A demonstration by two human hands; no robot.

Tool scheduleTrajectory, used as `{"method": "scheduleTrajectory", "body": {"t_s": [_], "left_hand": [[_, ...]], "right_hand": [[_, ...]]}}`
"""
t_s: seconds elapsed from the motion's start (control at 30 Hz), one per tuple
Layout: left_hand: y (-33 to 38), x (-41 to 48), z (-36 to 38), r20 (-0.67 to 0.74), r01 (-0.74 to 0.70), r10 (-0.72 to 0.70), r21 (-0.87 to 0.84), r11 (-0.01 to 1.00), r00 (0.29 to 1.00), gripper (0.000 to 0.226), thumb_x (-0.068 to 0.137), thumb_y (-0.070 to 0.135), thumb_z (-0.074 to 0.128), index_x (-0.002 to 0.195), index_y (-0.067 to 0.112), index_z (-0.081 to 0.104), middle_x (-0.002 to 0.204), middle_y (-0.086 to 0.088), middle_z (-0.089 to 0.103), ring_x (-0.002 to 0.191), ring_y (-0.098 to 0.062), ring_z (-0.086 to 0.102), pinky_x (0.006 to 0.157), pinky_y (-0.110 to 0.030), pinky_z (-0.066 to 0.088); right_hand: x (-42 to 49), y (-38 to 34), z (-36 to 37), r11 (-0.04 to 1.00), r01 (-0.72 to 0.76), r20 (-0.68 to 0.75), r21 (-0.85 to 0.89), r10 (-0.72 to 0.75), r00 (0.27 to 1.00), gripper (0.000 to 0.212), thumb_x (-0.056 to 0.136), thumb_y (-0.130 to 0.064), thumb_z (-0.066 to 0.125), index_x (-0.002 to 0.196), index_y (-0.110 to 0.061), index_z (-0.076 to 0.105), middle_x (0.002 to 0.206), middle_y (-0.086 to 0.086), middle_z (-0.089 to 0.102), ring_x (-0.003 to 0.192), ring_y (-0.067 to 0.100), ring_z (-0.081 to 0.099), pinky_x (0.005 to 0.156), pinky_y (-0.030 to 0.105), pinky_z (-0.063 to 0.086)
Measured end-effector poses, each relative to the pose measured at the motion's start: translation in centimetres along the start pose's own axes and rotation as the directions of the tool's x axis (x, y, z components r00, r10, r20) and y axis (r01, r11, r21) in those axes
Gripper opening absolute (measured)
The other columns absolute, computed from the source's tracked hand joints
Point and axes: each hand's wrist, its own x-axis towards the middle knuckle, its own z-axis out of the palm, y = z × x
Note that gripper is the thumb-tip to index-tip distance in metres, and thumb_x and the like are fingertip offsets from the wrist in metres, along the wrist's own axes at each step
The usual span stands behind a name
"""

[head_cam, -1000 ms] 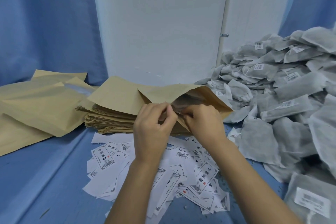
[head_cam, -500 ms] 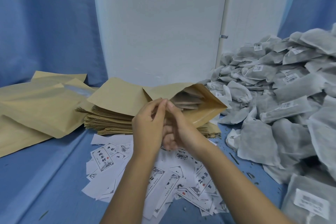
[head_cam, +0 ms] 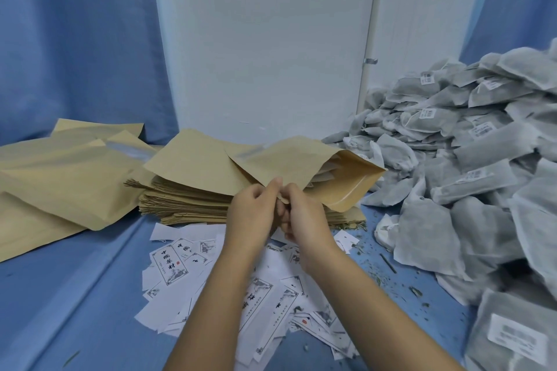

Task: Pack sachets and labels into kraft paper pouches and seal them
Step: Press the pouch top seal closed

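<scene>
Now the left hand (head_cam: 251, 215) and right hand (head_cam: 306, 220) meet, fingers pinching one corner of the filled pouch (head_cam: 301, 159), raised just above the pouch stack (head_cam: 187, 202). Its mouth still gapes (sachets (head_cam: 325, 172) showing), so sealing seems only begun.

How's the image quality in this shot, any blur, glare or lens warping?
Head view: soft, even light, no hard shadows; wide-angle warping tilts the white panel edges; the nearest sachet's sticker is blurred unreadable; the left hand and right hand pinching the pouch look fairly sharp.
</scene>
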Motion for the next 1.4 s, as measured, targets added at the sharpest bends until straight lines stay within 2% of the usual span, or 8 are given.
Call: {"method": "scheduleTrajectory", "body": {"t_s": [0.1, 0.2, 0.47, 0.7, 0.93, 1.17, 1.3, 1.4], "left_hand": [[0.3, 0.0, -0.4, 0.221, 0.229, -0.181, -0.218, 0.948, 0.958, 0.05, 0.093, 0.031, 0.053, 0.046, 0.013, 0.05, 0.039, 0.002, 0.044, 0.035, -0.011, 0.032, 0.036, -0.016, 0.023], [0.2, 0.1, -0.7, 0.291, 0.303, -0.227, -0.251, 0.919, 0.929, 0.049, 0.094, 0.03, 0.052, 0.049, 0.012, 0.049, 0.039, 0.004, 0.038, 0.034, -0.009, 0.028, 0.036, -0.015, 0.019], [0.1, 0.4, -0.9, 0.276, 0.322, -0.227, -0.372, 0.87, 0.934, 0.03, 0.091, 0.012, 0.048, 0.061, 0.008, 0.047, 0.041, 0.003, 0.036, 0.033, -0.007, 0.022, 0.033, -0.015, 0.017], [-0.2, 0.2, -0.6, 0.282, 0.329, -0.241, -0.327, 0.886, 0.929, 0.034, 0.091, 0.02, 0.051, 0.06, 0.009, 0.044, 0.035, 0.005, 0.035, 0.029, -0.008, 0.021, 0.032, -0.015, 0.014], [-0.5, 0.6, -0.3, 0.252, 0.329, -0.245, -0.384, 0.863, 0.936, 0.027, 0.089, 0.011, 0.049, 0.063, 0.015, 0.04, 0.043, 0.004, 0.024, 0.031, -0.008, 0.015, 0.033, -0.012, 0.012], [-0.5, 0.4, -0.3, 0.345, 0.402, -0.285, -0.336, 0.852, 0.894, 0.033, 0.089, 0.024, 0.053, 0.059, 0.014, 0.043, 0.042, 0.005, 0.022, 0.032, -0.008, 0.014, 0.034, -0.013, 0.011], [-0.5, 0.6, -0.5, 0.356, 0.409, -0.263, -0.442, 0.798, 0.897, 0.035, 0.09, 0.012, 0.05, 0.058, 0.015, 0.036, 0.04, 0.005, 0.025, 0.031, -0.006, 0.015, 0.033, -0.014, 0.01], [-0.6, 0.6, -0.5, 0.356, 0.422, -0.278, -0.438, 0.794, 0.892, 0.035, 0.089, 0.011, 0.05, 0.059, 0.016, 0.034, 0.041, 0.005, 0.025, 0.031, -0.007, 0.015, 0.032, -0.013, 0.01]], "right_hand": [[-0.4, -0.3, 0.0, 1.0, -0.008, 0.042, 0.003, 0.008, 0.999, 0.035, 0.093, -0.02, 0.044, 0.059, -0.011, 0.044, 0.038, -0.005, 0.044, 0.027, 0.005, 0.035, 0.033, 0.01, 0.025], [-0.5, -0.5, 0.0, 0.999, -0.03, 0.096, -0.019, 0.032, 0.995, 0.037, 0.093, -0.022, 0.041, 0.058, -0.012, 0.042, 0.036, -0.009, 0.044, 0.027, 0.005, 0.031, 0.035, 0.014, 0.024], [-0.3, -0.6, 0.2, 0.987, -0.119, 0.101, 0.106, 0.108, 0.989, 0.038, 0.093, -0.026, 0.038, 0.057, -0.014, 0.036, 0.036, -0.007, 0.031, 0.033, 0.009, 0.018, 0.039, 0.021, 0.016], [-0.3, -0.4, 0.2, 0.997, -0.076, 0.117, -0.002, 0.076, 0.99, 0.032, 0.092, -0.022, 0.038, 0.062, -0.013, 0.04, 0.037, -0.007, 0.038, 0.031, 0.007, 0.024, 0.041, 0.02, 0.022], [0.2, 0.4, 0.4, 0.952, -0.098, -0.043, 0.291, 0.115, 0.992, 0.028, 0.087, -0.014, 0.045, 0.062, -0.016, 0.032, 0.04, -0.007, 0.025, 0.032, 0.008, 0.018, 0.033, 0.019, 0.016], [0.4, 0.3, 0.1, 0.969, -0.08, -0.049, 0.232, 0.094, 0.994, 0.029, 0.085, -0.01, 0.047, 0.06, -0.015, 0.034, 0.038, -0.008, 0.03, 0.03, 0.007, 0.022, 0.033, 0.017, 0.019], [0.5, 0.4, -0.1, 0.948, -0.124, -0.027, 0.295, 0.138, 0.99, 0.031, 0.086, -0.018, 0.047, 0.06, -0.017, 0.031, 0.041, -0.007, 0.025, 0.034, 0.009, 0.017, 0.034, 0.02, 0.014], [0.7, 0.5, -0.3, 0.941, -0.091, -0.08, 0.326, 0.123, 0.989, 0.033, 0.086, -0.011, 0.046, 0.059, -0.018, 0.03, 0.04, -0.007, 0.024, 0.033, 0.008, 0.017, 0.034, 0.019, 0.015]]}}
